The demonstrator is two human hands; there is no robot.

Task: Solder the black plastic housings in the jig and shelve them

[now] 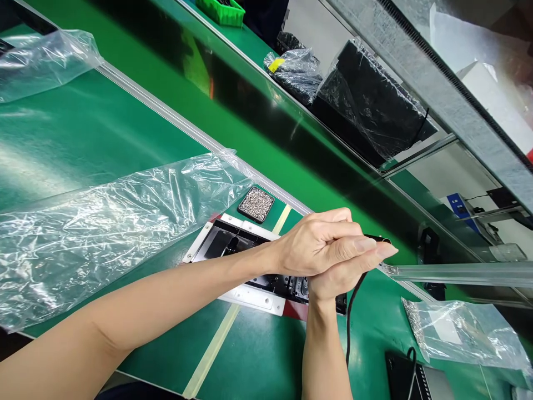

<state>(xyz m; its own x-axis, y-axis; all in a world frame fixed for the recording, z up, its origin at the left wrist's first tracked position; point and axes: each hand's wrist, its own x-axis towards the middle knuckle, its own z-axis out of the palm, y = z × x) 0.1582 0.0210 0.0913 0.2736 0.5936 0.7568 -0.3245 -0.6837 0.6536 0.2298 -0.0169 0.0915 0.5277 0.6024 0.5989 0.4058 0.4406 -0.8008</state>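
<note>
My left hand (316, 241) and my right hand (339, 275) are clasped together around a slim black tool (378, 239). Only the tool's end shows past my fingers. Its black cable (350, 316) hangs down beside my right wrist. My hands are over the right end of a white-framed fixture (245, 294) that holds a black part (225, 244) on the green bench. Just beyond the fixture lies a small black tray of tiny silver screws (256, 204). The tool's tip and the spot it touches are hidden by my hands.
A large crumpled clear plastic sheet (104, 222) covers the bench at left. A clear bag of small parts (458, 330) and a dark device (406, 378) lie at lower right. A green conveyor (233, 119) runs behind, with bagged black items (370, 105) beyond it.
</note>
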